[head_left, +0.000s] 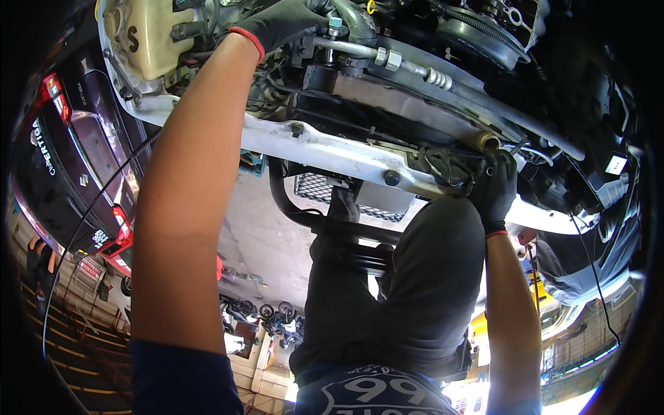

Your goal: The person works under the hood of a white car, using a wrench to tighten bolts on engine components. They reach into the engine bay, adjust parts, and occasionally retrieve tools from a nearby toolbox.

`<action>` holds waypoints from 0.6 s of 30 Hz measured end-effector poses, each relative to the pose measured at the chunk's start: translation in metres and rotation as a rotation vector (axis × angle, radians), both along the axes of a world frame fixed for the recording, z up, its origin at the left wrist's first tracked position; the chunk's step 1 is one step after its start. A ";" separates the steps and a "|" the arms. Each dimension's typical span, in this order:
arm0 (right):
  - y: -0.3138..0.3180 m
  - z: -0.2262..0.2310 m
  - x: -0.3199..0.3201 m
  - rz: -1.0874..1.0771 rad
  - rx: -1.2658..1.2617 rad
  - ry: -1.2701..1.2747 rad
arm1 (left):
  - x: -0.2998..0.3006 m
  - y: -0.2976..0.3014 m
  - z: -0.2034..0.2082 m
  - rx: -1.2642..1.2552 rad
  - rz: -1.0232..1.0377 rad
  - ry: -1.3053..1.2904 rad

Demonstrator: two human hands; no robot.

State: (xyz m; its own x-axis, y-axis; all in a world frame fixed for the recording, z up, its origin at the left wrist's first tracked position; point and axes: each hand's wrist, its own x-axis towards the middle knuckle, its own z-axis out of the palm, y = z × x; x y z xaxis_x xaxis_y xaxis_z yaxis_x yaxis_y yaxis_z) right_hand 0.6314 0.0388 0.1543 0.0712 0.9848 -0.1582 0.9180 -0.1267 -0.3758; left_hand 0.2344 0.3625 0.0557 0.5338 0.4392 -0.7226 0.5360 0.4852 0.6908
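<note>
My left hand (294, 25), in a black glove with a red cuff, reaches into the engine bay at the top. It is beside a thick grey hose (354, 22) and a metal pipe with hex fittings (391, 60). Its fingertips are out of sight, so its grip does not show. Gloved the same way, my right hand (494, 185) is at the light metal front crossmember (325, 146), its fingers curled next to dark wiring (446, 166). What they hold is hidden. Just above that hand is an open, brass-coloured pipe end (490, 142) on the radiator (401, 104).
A yellowed plastic reservoir (149, 43) sits at the upper left. My knee (443, 242) is close beneath the crossmember, near my right hand. Below it are a dark curved tube (280, 190) and a mesh grille (315, 188). A dark car (86, 152) stands at the left.
</note>
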 end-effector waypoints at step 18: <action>0.000 0.004 -0.001 -0.022 -0.009 -0.001 | -0.004 0.003 -0.005 -0.049 0.014 -0.020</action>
State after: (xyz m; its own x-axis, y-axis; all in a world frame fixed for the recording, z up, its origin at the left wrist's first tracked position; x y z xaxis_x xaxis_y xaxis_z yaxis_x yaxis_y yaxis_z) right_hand 0.6300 0.0389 0.1584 0.0930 0.9816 -0.1670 0.9154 -0.1503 -0.3733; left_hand 0.2305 0.3655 0.0503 0.5424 0.4108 -0.7328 0.5151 0.5264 0.6764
